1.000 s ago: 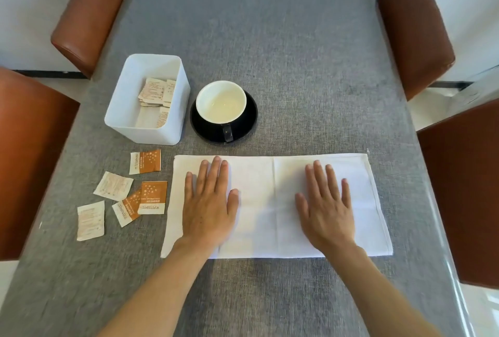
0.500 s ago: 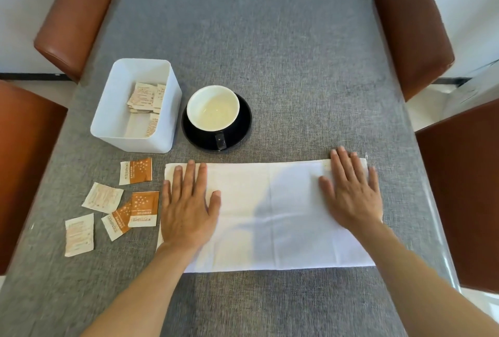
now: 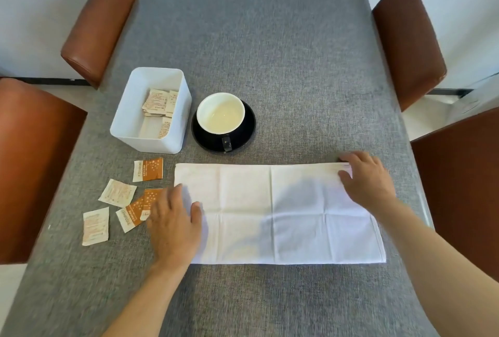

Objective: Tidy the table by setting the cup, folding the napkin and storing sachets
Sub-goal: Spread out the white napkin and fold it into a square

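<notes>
A white napkin [image 3: 270, 212] lies flat as a long folded rectangle on the grey table. My left hand [image 3: 175, 223] rests with relaxed fingers on its left edge and partly covers an orange sachet [image 3: 129, 215]. My right hand [image 3: 370, 180] is at the napkin's far right corner, thumb on top and fingers curled over the far edge, pinching it. A white-lined black cup [image 3: 221, 116] stands on a black saucer [image 3: 248, 131] beyond the napkin. Left of it, a white box [image 3: 121, 126] holds several sachets [image 3: 158, 103]. Loose sachets [image 3: 117, 193] lie left of the napkin.
Brown chairs stand at the far left [image 3: 97, 26], near left [image 3: 32, 161], far right [image 3: 407, 39] and near right [image 3: 459, 188]. The grey tablecloth [image 3: 256, 39] stretches far beyond the cup.
My left hand has slid from the napkin's left part to its left edge. My right hand has moved out to the far right corner and curled its fingers on it.
</notes>
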